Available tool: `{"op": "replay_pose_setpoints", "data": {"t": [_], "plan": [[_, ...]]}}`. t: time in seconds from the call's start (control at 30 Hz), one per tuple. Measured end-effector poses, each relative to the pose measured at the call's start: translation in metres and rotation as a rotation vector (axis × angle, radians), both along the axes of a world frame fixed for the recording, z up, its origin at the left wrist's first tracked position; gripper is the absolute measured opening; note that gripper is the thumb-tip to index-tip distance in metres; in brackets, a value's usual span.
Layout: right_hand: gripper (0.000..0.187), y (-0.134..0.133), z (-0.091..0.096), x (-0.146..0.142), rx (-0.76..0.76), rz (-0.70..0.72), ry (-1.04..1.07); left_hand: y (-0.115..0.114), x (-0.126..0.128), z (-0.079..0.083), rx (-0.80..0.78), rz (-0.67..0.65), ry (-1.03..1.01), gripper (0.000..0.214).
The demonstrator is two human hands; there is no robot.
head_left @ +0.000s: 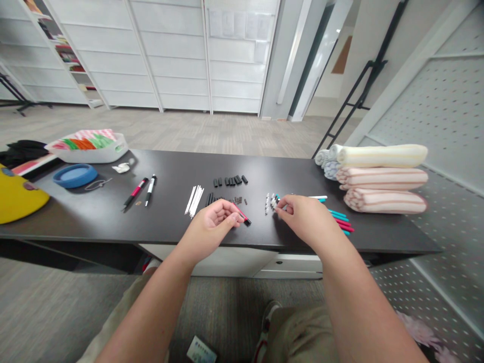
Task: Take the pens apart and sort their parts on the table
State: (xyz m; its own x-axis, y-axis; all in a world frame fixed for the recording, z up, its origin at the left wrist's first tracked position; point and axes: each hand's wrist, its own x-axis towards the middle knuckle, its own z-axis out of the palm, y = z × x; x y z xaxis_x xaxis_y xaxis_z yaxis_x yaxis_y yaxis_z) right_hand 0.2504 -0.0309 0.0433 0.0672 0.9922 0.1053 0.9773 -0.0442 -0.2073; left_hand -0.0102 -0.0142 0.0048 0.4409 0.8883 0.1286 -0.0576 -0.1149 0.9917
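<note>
My left hand is closed above the table, fingers curled toward the thumb around a red pen barrel with a black end. Beyond it lie short black grips and small dark pieces; thin white refills are to its left. My right hand pinches thumb and forefinger together over small silvery-white pen parts; whatever sits between the fingertips is too small to make out. Teal and red pen barrels stick out from behind the right wrist.
Two assembled pens, one red and one white, lie left on the dark table. Past them are a blue round lid-like item, a white basket and a yellow object. Rolled towels are stacked on the right.
</note>
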Motion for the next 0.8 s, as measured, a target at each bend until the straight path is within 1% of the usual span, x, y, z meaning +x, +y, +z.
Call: {"op": "replay_pose_setpoints", "data": {"t": [0.17,0.27,0.5,0.8], "plan": [[0.015,0.0,-0.001,0.006,0.113,-0.02,-0.009,0.0,0.0,-0.002,-0.007,-0.007,0.003,0.015],[0.017,0.003,-0.005,0.007,0.136,-0.021,-0.038,0.0,0.0,-0.001,-0.007,-0.003,0.006,0.016],[0.018,0.007,-0.011,0.009,0.085,-0.007,-0.072,0.0,0.001,0.002,-0.002,0.01,0.026,0.017],[0.019,0.003,0.0,0.001,-0.011,0.015,-0.018,-0.001,0.001,0.003,-0.003,0.015,0.031,0.021]]}}
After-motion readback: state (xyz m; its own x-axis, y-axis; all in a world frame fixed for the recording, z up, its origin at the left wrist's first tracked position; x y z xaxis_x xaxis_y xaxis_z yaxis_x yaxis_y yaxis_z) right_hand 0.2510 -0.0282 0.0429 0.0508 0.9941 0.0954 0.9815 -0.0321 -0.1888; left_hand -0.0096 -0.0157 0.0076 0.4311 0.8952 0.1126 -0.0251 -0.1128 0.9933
